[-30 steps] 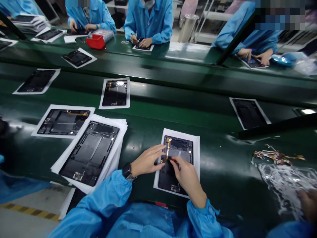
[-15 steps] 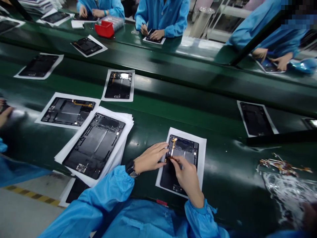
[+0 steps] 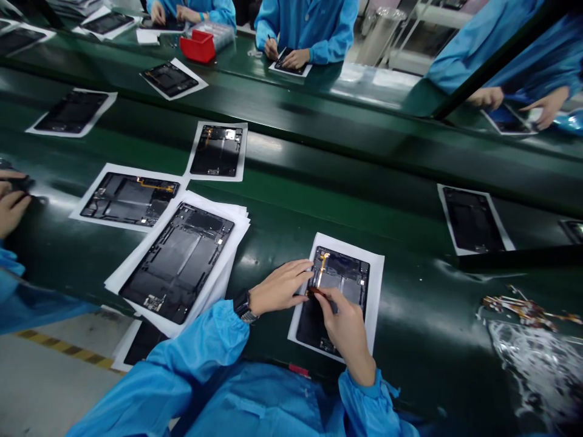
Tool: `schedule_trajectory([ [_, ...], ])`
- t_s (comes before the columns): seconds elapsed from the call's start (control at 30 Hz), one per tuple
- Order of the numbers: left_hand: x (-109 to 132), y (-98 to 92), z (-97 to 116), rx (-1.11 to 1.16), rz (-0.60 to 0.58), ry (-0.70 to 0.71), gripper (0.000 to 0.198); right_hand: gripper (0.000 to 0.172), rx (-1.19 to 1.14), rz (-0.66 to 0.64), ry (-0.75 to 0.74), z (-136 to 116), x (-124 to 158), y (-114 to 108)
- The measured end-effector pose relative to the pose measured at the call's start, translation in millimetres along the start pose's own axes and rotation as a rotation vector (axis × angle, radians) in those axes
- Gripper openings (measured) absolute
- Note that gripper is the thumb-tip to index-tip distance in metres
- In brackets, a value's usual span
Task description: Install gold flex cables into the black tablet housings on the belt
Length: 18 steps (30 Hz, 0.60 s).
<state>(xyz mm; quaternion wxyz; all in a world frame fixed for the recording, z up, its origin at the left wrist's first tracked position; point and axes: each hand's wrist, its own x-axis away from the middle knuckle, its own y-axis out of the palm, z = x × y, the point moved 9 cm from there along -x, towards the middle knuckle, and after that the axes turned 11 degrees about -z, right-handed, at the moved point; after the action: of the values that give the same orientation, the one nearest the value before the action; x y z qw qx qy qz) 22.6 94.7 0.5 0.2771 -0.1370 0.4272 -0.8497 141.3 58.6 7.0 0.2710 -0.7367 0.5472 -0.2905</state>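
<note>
Amber flex strip (image 3: 322, 268) pinched in my right hand (image 3: 347, 332); both hands right over the housing

On my remote feed the right fingertips (image 3: 320, 295) are clamped on the strip's lower end; the left hand (image 3: 279, 287), wristwatch (image 3: 243, 306) on it, sits open just beside them, fingers stretched to the edge of the dark tablet back housing (image 3: 319, 331), gripping nothing I can make out; that housing lies on a white paper sheet (image 3: 376, 291) on the green conveyor belt (image 3: 410, 285); just left, a second housing (image 3: 177, 264) rests on a stack of white sheets (image 3: 230, 255); off right, tangled flex scraps (image 3: 523, 309) lie by a clear plastic bag (image 3: 532, 364); a co-worker's hand (image 3: 11, 209) shows at far left.
</note>
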Motion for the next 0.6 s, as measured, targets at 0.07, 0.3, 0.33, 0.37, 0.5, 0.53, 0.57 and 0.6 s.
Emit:
schedule_trajectory([
  [0.07,0.2,0.7,-0.3,0.004,0.001,0.002,0.055,0.019,0.013,0.013,-0.004,-0.3,0.1,0.2],
  [0.3,-0.3,1.4,-1.4,0.032,0.012,0.008,0.058,0.021,0.236,0.030,-0.011,-12.7,-4.6,6.7],
  [0.33,-0.5,1.3,-1.5,0.038,0.012,0.010,0.058,0.022,0.285,0.020,-0.017,-16.2,-7.3,8.4],
  [0.37,-0.6,1.2,-1.6,0.047,0.014,0.012,0.058,0.022,0.328,0.006,-0.023,-19.3,-10.2,9.9],
  [0.5,-0.4,0.7,-2.6,0.068,0.023,0.006,0.058,0.022,0.407,-0.061,-0.039,-23.8,-16.5,10.1],
  [0.53,-0.1,0.8,-2.8,0.061,0.025,0.002,0.058,0.021,0.397,-0.065,-0.039,-22.6,-15.7,7.5],
  [0.57,0.1,1.0,-2.8,0.052,0.027,-0.001,0.058,0.021,0.380,-0.060,-0.036,-20.4,-14.1,3.6],
  [0.6,0.2,1.2,-2.7,0.043,0.028,-0.001,0.059,0.020,0.361,-0.047,-0.030,-17.6,-12.1,-0.8],
])
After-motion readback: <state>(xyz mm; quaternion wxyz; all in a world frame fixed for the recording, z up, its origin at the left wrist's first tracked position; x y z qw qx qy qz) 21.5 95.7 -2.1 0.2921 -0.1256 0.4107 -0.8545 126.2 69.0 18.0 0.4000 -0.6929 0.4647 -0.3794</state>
